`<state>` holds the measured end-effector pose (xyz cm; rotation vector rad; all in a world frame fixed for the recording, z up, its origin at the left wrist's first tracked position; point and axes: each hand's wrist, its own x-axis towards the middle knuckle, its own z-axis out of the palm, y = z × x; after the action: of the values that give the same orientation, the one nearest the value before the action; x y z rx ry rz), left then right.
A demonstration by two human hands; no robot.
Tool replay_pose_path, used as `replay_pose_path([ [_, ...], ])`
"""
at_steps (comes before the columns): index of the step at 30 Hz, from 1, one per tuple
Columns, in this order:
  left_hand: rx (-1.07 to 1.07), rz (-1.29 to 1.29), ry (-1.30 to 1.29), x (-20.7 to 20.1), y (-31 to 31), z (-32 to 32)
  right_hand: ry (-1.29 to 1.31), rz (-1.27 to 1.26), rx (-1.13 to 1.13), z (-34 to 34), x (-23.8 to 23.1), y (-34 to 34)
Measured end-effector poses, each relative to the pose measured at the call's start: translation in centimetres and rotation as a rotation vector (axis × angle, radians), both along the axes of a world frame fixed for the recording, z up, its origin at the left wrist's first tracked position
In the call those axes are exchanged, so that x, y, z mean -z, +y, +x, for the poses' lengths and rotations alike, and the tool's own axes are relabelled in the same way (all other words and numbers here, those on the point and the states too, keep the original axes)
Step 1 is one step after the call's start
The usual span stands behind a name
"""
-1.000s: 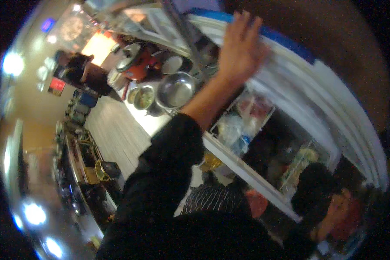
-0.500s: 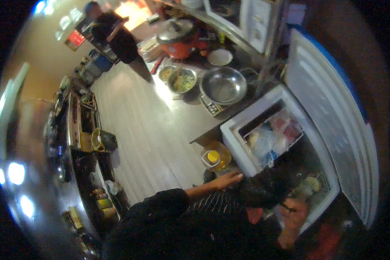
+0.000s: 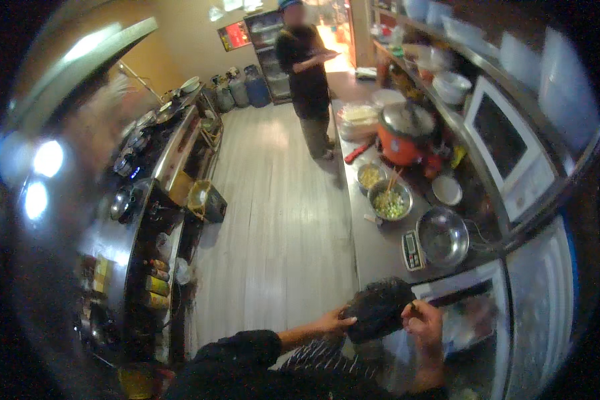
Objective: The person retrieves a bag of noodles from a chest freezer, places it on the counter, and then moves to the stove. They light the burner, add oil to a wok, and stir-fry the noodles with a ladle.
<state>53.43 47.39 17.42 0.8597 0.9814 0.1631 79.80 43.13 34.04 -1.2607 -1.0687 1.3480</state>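
Note:
A dark bundle that looks like a black plastic bag (image 3: 380, 310) hangs between my two hands in front of my body. My left hand (image 3: 333, 323) grips its left side, thumb on top. At its right edge, my right hand (image 3: 423, 323) is closed with fingers pinched on the bag. What the bag holds is hidden. Just beyond my right hand stands an open white chest freezer (image 3: 461, 285), with bagged food inside. Its raised lid (image 3: 547, 293) stands at the right.
A steel counter holds a kitchen scale (image 3: 412, 250), a large steel bowl (image 3: 443, 237), a bowl of chopped greens (image 3: 389, 203) with chopsticks, and an orange rice cooker (image 3: 401, 137). Another person (image 3: 305, 73) stands in the far aisle. Stoves line the left, beside a bin (image 3: 207, 200).
The black bag and both hands have come up and away from the freezer's inside. My view has swung left and up, showing more of the aisle and the person.

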Motion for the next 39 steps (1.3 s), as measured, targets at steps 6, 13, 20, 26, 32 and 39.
replay_pose_path([
  [6,-0.229,0.131,-0.157,6.6,3.1,2.7,0.099,-0.012,0.05,-1.3,1.2,5.1],
  [13,-0.404,-0.087,-0.177,12.7,9.7,6.8,-0.002,-0.219,0.189,-1.4,7.4,7.9],
  [20,-0.301,0.03,0.076,14.0,10.5,4.9,0.008,-0.342,0.571,0.9,16.3,0.6],
  [26,0.328,0.577,-0.017,17.4,10.4,1.2,-0.255,-0.423,0.342,2.3,21.5,-7.8],
  [32,-0.081,-0.169,-0.003,11.3,6.3,3.2,-0.375,-0.383,0.454,-0.1,20.9,-12.5],
  [39,0.362,-0.181,0.162,7.0,-0.5,8.3,-0.606,-0.507,0.466,1.7,19.6,-17.2],
])
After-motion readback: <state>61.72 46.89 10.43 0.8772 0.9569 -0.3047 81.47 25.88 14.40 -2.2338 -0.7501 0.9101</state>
